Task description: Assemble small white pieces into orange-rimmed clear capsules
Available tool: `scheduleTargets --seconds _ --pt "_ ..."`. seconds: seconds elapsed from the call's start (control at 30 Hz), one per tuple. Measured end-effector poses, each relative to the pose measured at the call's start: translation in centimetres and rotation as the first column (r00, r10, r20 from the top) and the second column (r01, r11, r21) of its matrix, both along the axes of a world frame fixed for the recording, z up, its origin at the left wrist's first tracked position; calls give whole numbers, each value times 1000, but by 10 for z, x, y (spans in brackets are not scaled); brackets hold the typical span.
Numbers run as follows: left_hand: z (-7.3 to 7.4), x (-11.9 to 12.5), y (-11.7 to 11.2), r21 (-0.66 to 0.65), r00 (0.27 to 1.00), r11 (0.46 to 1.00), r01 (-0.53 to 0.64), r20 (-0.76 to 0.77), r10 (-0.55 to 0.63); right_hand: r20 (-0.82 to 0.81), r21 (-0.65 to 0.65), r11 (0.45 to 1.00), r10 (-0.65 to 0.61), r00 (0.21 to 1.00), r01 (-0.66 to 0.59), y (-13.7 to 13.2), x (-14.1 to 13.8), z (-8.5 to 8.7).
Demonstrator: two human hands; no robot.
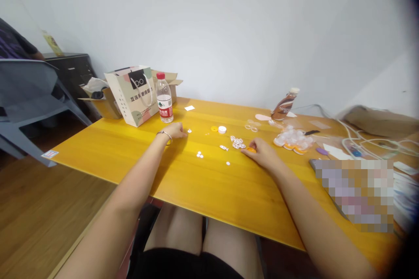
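Observation:
My left hand [175, 131] rests on the yellow table [131, 152] with its fingers curled, close to a tiny white piece [189, 130]; a bangle circles its wrist. My right hand [262, 150] lies further right, fingers closed on a small orange disc [250, 150]. Between the hands lie several small white pieces [199, 154] and a cluster of white printed bits [238, 143]. A yellow ring [214, 129] and a white cap [222, 129] sit just beyond.
A water bottle [164, 98] and a paper bag [132, 94] stand at the back left. A brown drink bottle [284, 104], a pile of clear and orange pieces [293, 139], white cables [369, 139] and a grey chair [32, 96] are also around.

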State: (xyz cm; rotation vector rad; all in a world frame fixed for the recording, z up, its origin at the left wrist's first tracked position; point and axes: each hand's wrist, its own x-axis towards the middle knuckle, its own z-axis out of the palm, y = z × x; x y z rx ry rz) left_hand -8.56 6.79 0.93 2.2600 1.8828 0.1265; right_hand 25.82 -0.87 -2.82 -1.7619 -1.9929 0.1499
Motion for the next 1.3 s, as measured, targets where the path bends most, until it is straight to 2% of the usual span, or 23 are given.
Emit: scheduleTargets --seconds 0.17,0.3,0.43,0.5,0.57,0.6,0.67,0.7,0.77,0.9,1.0,1.13,1.23,1.3 --pt "-4 15 -4 26 994 995 100 33 -101 -36 11 999 52 998 -51 -1 0 -2" --pt "-11 45 -19 67 965 970 232 108 -238 -66 5 995 99 993 -99 -3 -1 -2" --pt "-25 84 -44 196 841 872 448 240 -485 -99 5 992 129 987 -129 -5 -5 -1" --pt "-31 99 -54 254 780 824 506 274 -563 -103 4 989 148 984 -148 -5 -6 -2" --pt "-32 106 -59 293 746 805 515 309 -590 -105 0 986 163 981 -164 -4 -6 -3" --pt "-31 106 -59 311 750 813 492 323 -577 -107 -1 985 169 980 -170 -4 -5 -4" --pt "-28 100 -52 359 801 856 372 343 -491 -114 0 984 179 977 -180 -2 -4 -5" --pt "-26 93 -47 397 840 877 272 346 -417 -119 2 983 181 976 -182 -2 -3 -6" --pt "-23 75 -33 462 902 883 84 340 -264 -126 0 984 178 976 -179 -1 -2 -7" --pt "-29 40 -7 416 969 905 -94 245 -12 -129 -9 985 170 977 -173 -2 -3 -5" --pt "-37 28 5 337 973 936 -98 228 20 -132 -12 984 172 976 -176 -3 -3 -4" --pt "-40 29 9 325 973 944 -62 230 -15 -132 -14 985 170 977 -173 -1 -1 -6" --pt "-36 35 4 324 970 946 2 229 -81 -122 5 984 178 977 -178 2 1 -10" --pt "-35 43 -2 316 958 944 95 228 -172 -103 19 982 187 977 -186 3 3 -11"
